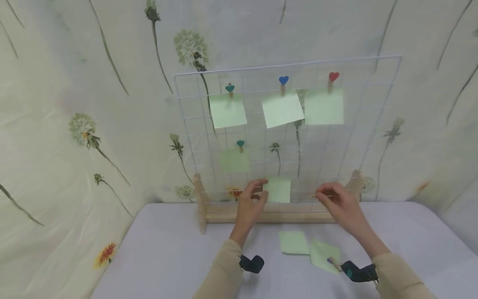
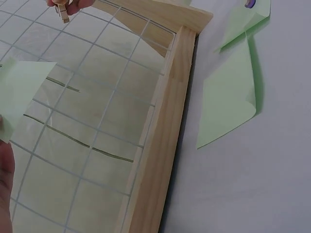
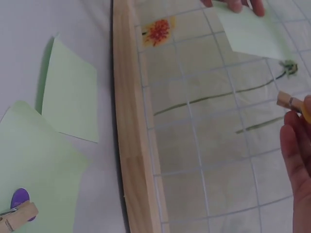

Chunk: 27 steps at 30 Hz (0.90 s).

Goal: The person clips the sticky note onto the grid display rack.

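Observation:
My left hand pinches a pale green paper note by its left edge, low on the front of a white wire grid. To the right, my right hand holds a small wooden clothespin between thumb and fingers. A bit of yellow shows on that clothespin in the right wrist view. Its tip points left, a short way from the note. Higher on the grid, several green notes hang from clothespins with heart shapes, among them a red heart and a blue heart.
The grid stands in a wooden base on a white table. In front lie a green note and another note, with a purple-topped clothespin on the latter. Behind hangs a flower-patterned cloth.

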Available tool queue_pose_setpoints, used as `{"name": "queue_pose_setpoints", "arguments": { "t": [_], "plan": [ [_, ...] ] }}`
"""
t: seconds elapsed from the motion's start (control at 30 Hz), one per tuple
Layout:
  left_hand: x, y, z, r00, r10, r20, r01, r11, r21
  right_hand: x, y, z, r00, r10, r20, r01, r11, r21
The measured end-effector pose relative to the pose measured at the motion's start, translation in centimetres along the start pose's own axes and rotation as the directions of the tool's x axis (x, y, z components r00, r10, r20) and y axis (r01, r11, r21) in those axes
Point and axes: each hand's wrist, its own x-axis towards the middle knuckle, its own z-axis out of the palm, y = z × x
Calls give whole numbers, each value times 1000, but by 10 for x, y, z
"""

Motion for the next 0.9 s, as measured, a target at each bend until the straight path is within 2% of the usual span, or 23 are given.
{"name": "queue_pose_setpoints", "arguments": {
  "t": [0.17,0.3,0.47,0.77,0.9],
  "plan": [
    [10,5,-1,999,53,-6,-53,999,11,10,-2,-2,1000,-29,-12,28,997,-65],
    [14,6,-2,998,64,-11,-64,998,9,20,10,1,997,-69,-23,67,996,-62],
    [19,10,-3,997,73,-16,-72,997,25,31,20,3,987,-157,-26,156,987,-31],
    [32,24,-1,986,161,-49,-160,987,25,47,8,4,974,-205,-98,203,979,-36],
    [36,29,-1,983,171,-62,-168,985,46,53,3,4,963,-235,-135,230,972,-48]
  ]
}}
